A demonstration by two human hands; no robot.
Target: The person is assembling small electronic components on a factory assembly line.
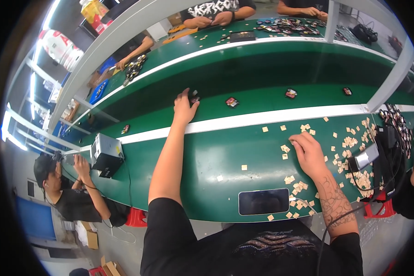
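My left arm stretches over the white rail to the far green belt. There my left hand [185,108] has its thumb and fingers around a small dark piece [195,97], partly hidden by the hand. My right hand [309,154] rests low over the near green table [207,156], its thumb against curled fingers; whatever may be between them is too small to make out. Small beige square pieces [285,148] lie right beside those fingertips, and many more [349,141] are scattered to the right. A phone [263,202] with a dark screen lies near the table's front edge.
Small black-and-red pieces [232,102] sit spaced along the belt [262,95] behind the white rail [271,114]. A silver device [366,156] with cables and a dark pile [397,126] are at right. A metal box [106,154] stands left. Other people work around the tables.
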